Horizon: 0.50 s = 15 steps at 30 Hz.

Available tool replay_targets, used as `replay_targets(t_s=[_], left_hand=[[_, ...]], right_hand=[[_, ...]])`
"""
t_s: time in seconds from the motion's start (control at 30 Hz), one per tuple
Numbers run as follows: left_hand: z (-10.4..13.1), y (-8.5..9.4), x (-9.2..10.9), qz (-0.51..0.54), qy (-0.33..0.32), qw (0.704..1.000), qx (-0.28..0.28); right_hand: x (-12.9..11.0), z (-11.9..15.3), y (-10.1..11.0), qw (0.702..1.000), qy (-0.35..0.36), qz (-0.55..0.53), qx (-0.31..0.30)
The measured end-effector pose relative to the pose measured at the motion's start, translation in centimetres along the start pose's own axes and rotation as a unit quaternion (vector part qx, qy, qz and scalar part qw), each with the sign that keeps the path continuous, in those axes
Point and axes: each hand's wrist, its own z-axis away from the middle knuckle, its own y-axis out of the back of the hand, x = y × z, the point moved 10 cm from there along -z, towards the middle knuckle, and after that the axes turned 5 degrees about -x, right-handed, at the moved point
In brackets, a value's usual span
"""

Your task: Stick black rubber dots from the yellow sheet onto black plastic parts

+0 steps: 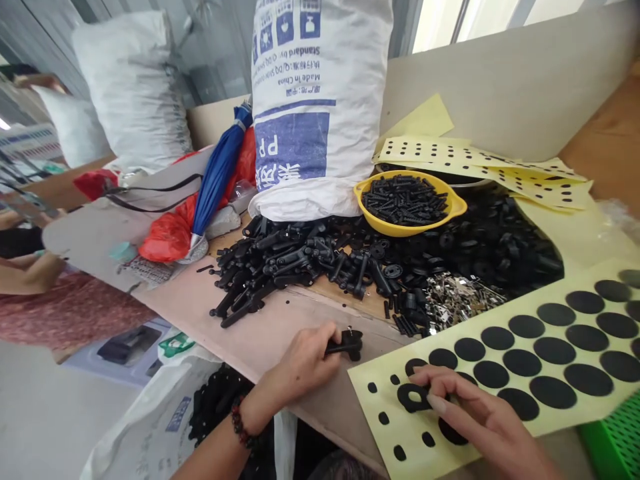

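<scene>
My left hand [306, 363], with a beaded bracelet at the wrist, is closed round a black plastic part [350, 343] just above the table edge. To its right, my right hand [483, 417] pinches a black piece with a round hole [411, 396]. That piece is over a yellow sheet [367, 403] bearing rows of large black discs [547, 392] and a few small black dots [383, 418]. Behind my left hand lies a heap of black handle-like plastic parts [280, 257]. Small shiny metal pieces [463, 297] are piled behind the sheet.
A yellow basin [395, 230] of black screw-like pieces stands before a large white sack [320, 133]. More dotted yellow sheets [450, 153] lie behind. A folded blue umbrella [220, 167] rests at left. Below are an open bag [145, 407] and a green crate [617, 433]. Another person [65, 300] is at far left.
</scene>
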Motion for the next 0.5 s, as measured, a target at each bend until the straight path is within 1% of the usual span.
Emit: replay_targets(t_s=[0.07, 0.13, 0.2, 0.23, 0.27, 0.37, 0.43, 0.5], left_hand=[[0.1, -0.8, -0.1, 0.126, 0.027, 0.992, 0.015], [0.1, -2.1, 0.0, 0.232, 0.043, 0.972, 0.007], [0.1, -3.5, 0.3, 0.285, 0.051, 0.957, -0.014], [0.1, -4.0, 0.6, 0.281, 0.049, 0.958, -0.023], [0.1, -4.3, 1.0, 0.256, 0.042, 0.965, -0.03], [0.3, -4.6, 2.9, 0.114, -0.011, 0.992, -0.043], [0.7, -4.9, 4.2, 0.032, -0.059, 0.996, -0.056], [1.1, -5.4, 5.1, -0.021, -0.102, 0.992, -0.07]], right_hand=[[0.3, 0.3, 0.3, 0.998, -0.03, -0.045, 0.014], [0.2, 0.5, 0.3, 0.996, -0.047, -0.075, 0.021], [0.0, 0.5, 0.3, 0.992, -0.059, -0.102, 0.034], [-0.1, 0.5, 0.4, 0.99, -0.065, -0.115, 0.042], [-0.2, 0.5, 0.4, 0.988, -0.072, -0.126, 0.05], [0.0, 0.7, 0.6, 0.983, -0.088, -0.147, 0.071], [0.4, 0.8, 0.8, 0.981, -0.093, -0.155, 0.077], [0.8, 0.9, 0.7, 0.98, -0.093, -0.16, 0.072]])
